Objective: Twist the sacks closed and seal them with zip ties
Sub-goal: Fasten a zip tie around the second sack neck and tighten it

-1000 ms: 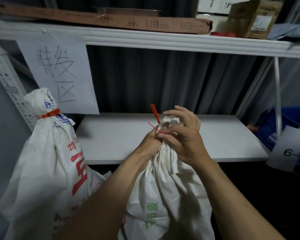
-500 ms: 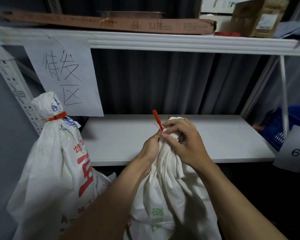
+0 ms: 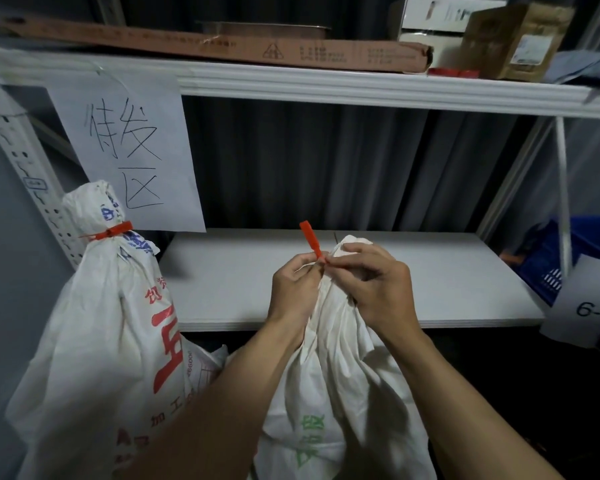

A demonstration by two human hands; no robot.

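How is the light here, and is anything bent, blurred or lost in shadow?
Head view: light is dim, yet the red zip tie, left hand and right hand are sharp. Head view: the upper shelf bows, a wide-lens distortion. Head view: the lower right corner is nearly black, and small print on the long cardboard box is blurred.

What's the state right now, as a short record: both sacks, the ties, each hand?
sack in work: white sack with green print, neck gathered, in front of the lower shelf
tie in work: red zip tie at its neck, tab pointing up; cannot tell if cinched
left hand: grips the gathered neck
right hand: pinches the tie at the neck
sealed sack: left sack, second tie round its neck
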